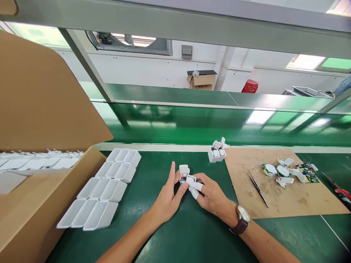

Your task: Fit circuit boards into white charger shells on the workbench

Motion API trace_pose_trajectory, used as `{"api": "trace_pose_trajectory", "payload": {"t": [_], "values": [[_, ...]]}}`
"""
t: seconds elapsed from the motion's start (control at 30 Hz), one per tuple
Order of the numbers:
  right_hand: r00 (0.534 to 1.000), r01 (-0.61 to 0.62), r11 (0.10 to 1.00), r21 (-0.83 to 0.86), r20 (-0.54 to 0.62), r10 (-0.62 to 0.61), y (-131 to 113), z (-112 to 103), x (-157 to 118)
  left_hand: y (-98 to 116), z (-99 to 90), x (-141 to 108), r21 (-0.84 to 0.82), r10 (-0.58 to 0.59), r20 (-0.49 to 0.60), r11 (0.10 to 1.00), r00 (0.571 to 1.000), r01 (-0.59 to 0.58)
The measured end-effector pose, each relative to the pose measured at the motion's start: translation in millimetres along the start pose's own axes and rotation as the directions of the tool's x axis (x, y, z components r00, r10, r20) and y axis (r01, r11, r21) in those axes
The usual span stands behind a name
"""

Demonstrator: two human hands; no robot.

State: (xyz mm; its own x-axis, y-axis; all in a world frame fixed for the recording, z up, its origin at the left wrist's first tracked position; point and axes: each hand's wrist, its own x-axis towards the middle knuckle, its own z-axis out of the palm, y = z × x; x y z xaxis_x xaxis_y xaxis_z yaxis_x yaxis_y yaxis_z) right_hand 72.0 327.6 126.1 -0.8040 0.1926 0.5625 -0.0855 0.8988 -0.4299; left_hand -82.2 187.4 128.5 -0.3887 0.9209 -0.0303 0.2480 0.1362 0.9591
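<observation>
Over the green table, my left hand (168, 199) steadies a small white plastic casing (184, 179) between thumb and fingers, its index finger pointing up. Red wires and a bit of green board show inside the casing, and a white flap-like piece stands up at its far side. My right hand (212, 193), wearing white covers on some fingertips and a watch (241, 219) on the wrist, pinches the casing from the right. Those fingers partly hide it. Beyond it stand two similar casings (216, 157) with boards and white plug parts sticking out.
Rows of white open casings (104, 184) stand at left beside a cardboard box (52, 204) holding many white parts. On a brown cardboard sheet (246, 164) at right lie tweezers (257, 188), circuit boards (283, 171) and white pieces. Red-handled pliers (340, 190) lie at the right edge.
</observation>
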Motion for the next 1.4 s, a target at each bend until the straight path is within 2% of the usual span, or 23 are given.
{"api": "trace_pose_trajectory", "payload": {"t": [0.07, 0.2, 0.27, 0.4, 0.5, 0.7, 0.87, 1.07, 1.27, 1.4], "values": [[1.0, 0.005, 1.0, -0.011, -0.03, -0.005, -1.6, -1.4, 1.1, -0.4, -0.4, 0.1, 0.009, -0.006, -0.001, 1.0, 1.0, 0.006], [0.995, -0.008, 1.0, 0.01, -0.096, 0.009, -3.5, -8.3, 1.7, -2.4, 0.2, -2.4, 0.023, 0.053, -0.008, 0.998, 0.999, -0.053], [0.999, -0.026, 1.0, -0.002, -0.044, 0.025, -0.9, -9.0, -0.1, -2.8, 2.2, -2.9, 0.019, 0.059, -0.015, 0.998, 0.998, -0.059], [0.996, -0.062, 0.998, -0.031, 0.063, 0.063, 5.3, -3.0, -6.2, -3.7, 6.2, -1.2, 0.026, -0.018, -0.043, 0.999, 0.999, 0.019], [0.997, -0.067, 0.997, -0.041, 0.041, 0.069, 5.7, 1.1, -8.6, -5.6, 6.8, 0.2, 0.037, -0.028, -0.064, 0.999, 0.998, 0.03], [0.993, -0.115, 0.993, -0.003, 0.041, 0.115, 0.0, -2.2, -5.4, -12.1, 7.8, 1.3, 0.059, 0.052, -0.138, 0.997, 0.989, -0.044], [0.992, -0.123, 0.992, 0.003, 0.03, 0.123, -1.3, -2.4, -3.7, -15.0, 8.2, 4.0, 0.038, 0.057, -0.172, 0.998, 0.983, -0.051], [0.998, -0.054, 0.996, -0.073, 0.039, 0.057, -0.3, 0.5, -6.1, -12.3, 5.4, 1.9, 0.042, 0.048, -0.134, 0.998, 0.99, -0.043], [0.997, -0.056, 0.998, -0.031, -0.052, 0.055, -1.7, -3.6, -4.8, -8.6, 6.2, -1.0, 0.067, 0.055, -0.064, 0.996, 0.996, -0.051], [0.998, -0.062, 0.997, -0.038, 0.012, 0.062, -1.5, -2.7, -5.2, -4.2, 7.8, -1.5, 0.042, 0.064, -0.061, 0.997, 0.996, -0.062]]}}
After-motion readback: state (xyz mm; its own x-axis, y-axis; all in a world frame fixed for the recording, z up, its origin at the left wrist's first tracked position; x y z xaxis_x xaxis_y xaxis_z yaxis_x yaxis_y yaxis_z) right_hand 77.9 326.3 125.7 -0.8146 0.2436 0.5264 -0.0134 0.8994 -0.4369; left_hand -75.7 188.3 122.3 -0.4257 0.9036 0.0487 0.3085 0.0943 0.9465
